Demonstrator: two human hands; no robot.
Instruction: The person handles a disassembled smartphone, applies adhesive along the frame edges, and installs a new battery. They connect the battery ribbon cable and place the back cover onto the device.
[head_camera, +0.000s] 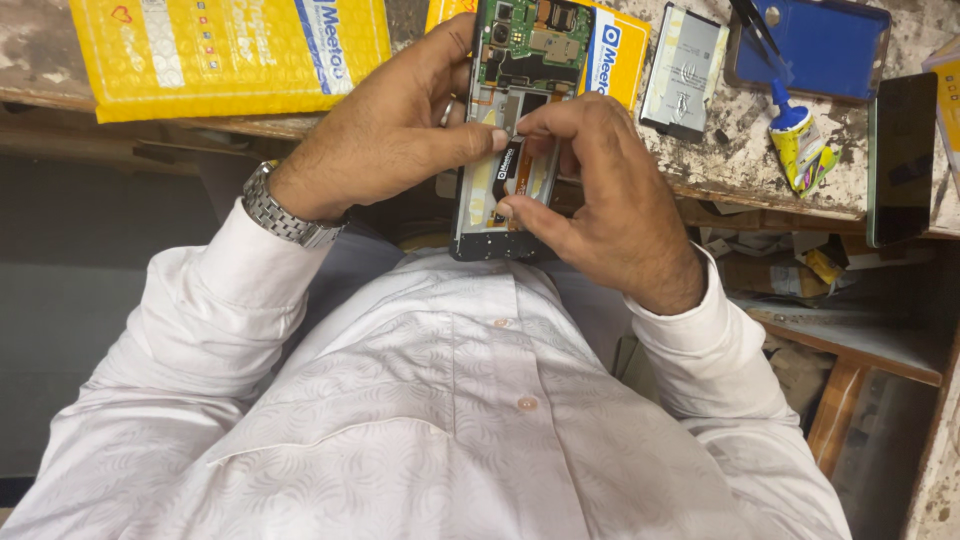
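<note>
The opened phone (515, 130) is held above the person's lap, its upper end reaching over the near edge of the desk (740, 150), back cover off and circuit board facing up so the internals are in plain sight. The left hand (385, 130) wraps the phone's left edge, thumb laid across the frame; this steadies the body. The right hand (600, 195) comes in from the right, thumb and forefinger pinched together on a small part at mid-frame near the orange flex strip; what they pinch is too small to tell. Both hands are thus closed on the phone.

Loose items lie within reach on the desk: a battery (683, 72), a blue back cover (825, 45), a glue tube (800, 145), a dark phone (902, 155) and yellow padded envelopes (220, 50).
</note>
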